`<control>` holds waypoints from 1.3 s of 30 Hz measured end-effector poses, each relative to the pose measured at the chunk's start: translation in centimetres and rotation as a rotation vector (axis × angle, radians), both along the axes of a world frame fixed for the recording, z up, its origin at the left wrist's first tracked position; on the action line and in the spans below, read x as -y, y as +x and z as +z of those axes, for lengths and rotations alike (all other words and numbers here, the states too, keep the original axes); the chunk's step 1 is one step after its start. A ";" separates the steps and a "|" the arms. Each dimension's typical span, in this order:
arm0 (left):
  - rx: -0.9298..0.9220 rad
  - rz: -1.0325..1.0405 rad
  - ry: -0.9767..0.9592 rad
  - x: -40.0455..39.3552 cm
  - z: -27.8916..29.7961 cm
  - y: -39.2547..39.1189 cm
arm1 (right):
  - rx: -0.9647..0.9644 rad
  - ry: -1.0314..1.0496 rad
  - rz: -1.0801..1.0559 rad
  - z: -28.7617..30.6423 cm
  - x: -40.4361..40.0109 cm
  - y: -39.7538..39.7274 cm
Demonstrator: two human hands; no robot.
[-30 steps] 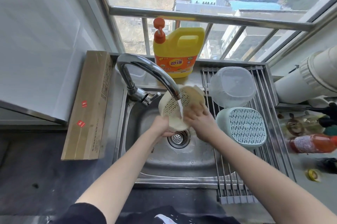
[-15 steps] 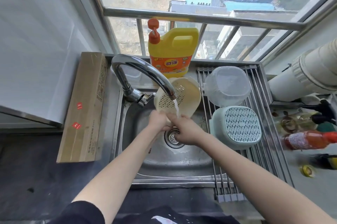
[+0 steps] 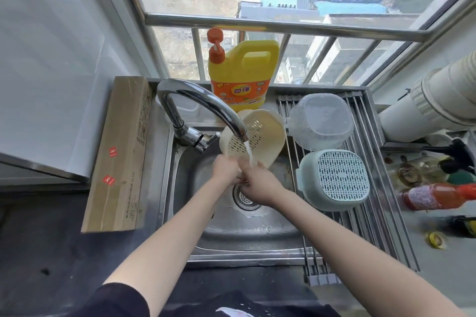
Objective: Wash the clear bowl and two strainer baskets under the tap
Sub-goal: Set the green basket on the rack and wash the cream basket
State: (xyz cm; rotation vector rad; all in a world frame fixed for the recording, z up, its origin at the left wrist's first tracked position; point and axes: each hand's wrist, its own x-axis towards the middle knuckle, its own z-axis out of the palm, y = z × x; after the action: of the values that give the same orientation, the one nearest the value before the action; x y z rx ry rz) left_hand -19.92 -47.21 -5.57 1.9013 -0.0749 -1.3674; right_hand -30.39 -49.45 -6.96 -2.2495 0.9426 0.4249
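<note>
Both hands, left (image 3: 226,168) and right (image 3: 257,182), together under tap (image 3: 206,108) water over steel sink (image 3: 257,234), holding apparently nothing; cream strainer (image 3: 260,136) leaning behind, released since before. Clear bowl (image 3: 320,120), green strainer (image 3: 337,178) upturned on rack (image 3: 381,213) by window (image 3: 283,2).

We see both forearms bare to above the elbow. A dark sleeve (image 3: 121,301) covers the left upper arm, and a black garment (image 3: 231,307) with a white mark sits at the bottom edge.

Strainer basket (image 3: 260,136) in sink (image 3: 231,234) under tap (image 3: 206,102), bowl (image 3: 319,120) on rack (image 3: 381,213) right
</note>
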 end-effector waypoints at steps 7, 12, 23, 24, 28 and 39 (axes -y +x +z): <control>-0.108 -0.087 -0.012 -1.4 -0.4 -0.4 | -0.418 -0.579 0.392 1.6 5.3 -3.8; -0.269 -0.109 -0.132 -0.7 0.4 -0.3 | -0.604 -0.526 0.012 1.7 2.6 -0.2; -0.453 -0.045 -0.143 -2.1 0.1 -0.4 | 0.064 -0.030 0.091 3.3 0.8 -3.2; -0.500 -0.048 -0.126 -2.2 -0.1 -0.3 | 0.026 -0.056 0.146 3.5 1.2 -3.6; -0.669 -0.065 -0.008 -2.4 -0.3 0.0 | -0.161 -0.207 0.249 5.3 2.0 -3.1; -0.783 -0.248 0.158 -2.9 1.5 0.3 | -0.293 -0.100 0.179 1.6 1.7 -0.5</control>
State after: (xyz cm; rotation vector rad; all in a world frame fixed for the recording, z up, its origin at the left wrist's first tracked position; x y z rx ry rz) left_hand -19.62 -44.30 -4.03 1.3792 0.1963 -2.2523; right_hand -30.85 -51.17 -5.37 -2.4153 0.9252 0.8220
